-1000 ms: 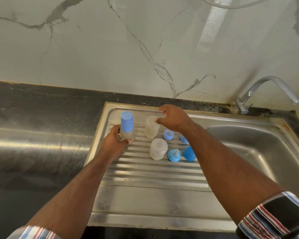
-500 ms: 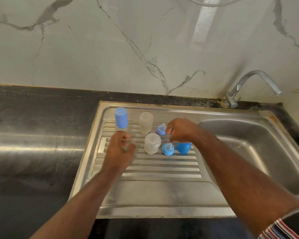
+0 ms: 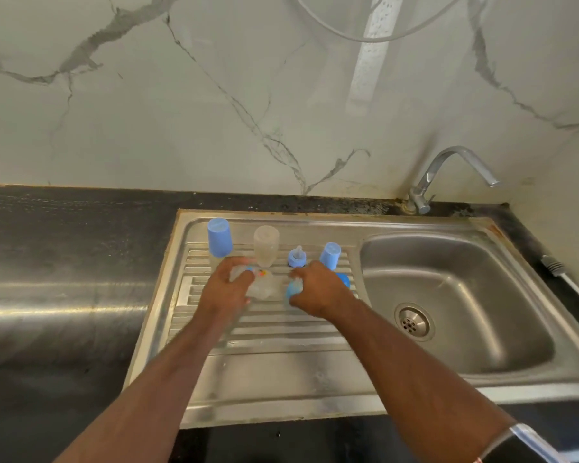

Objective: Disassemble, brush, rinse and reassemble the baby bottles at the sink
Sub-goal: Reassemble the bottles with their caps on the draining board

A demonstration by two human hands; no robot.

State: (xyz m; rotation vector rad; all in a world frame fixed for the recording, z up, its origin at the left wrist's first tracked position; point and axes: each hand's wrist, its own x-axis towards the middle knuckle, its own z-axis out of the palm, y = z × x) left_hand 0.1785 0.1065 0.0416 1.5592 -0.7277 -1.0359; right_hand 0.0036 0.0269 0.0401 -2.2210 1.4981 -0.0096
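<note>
- The left hand (image 3: 226, 290) lay over a clear bottle (image 3: 261, 287) on the ribbed drainboard (image 3: 274, 332), fingers curled round it — the bottle was blurred, with small coloured marks on its side.
- The right hand (image 3: 318, 290) pinched a blue teat ring (image 3: 293, 290) just right of that bottle, low over the ribs.
- Behind the hands, in a row at the back of the drainboard: a blue cap (image 3: 219, 237) upright on a bottle body, a second clear bottle (image 3: 266, 245) standing open, a blue ring with its teat (image 3: 297, 256), and another blue cap (image 3: 330, 255).
- One more blue piece (image 3: 344, 280) showed just past the right wrist — too hidden to tell what it was.
- The basin (image 3: 455, 295) sat to the right, with the tap (image 3: 448, 172) behind it.
</note>
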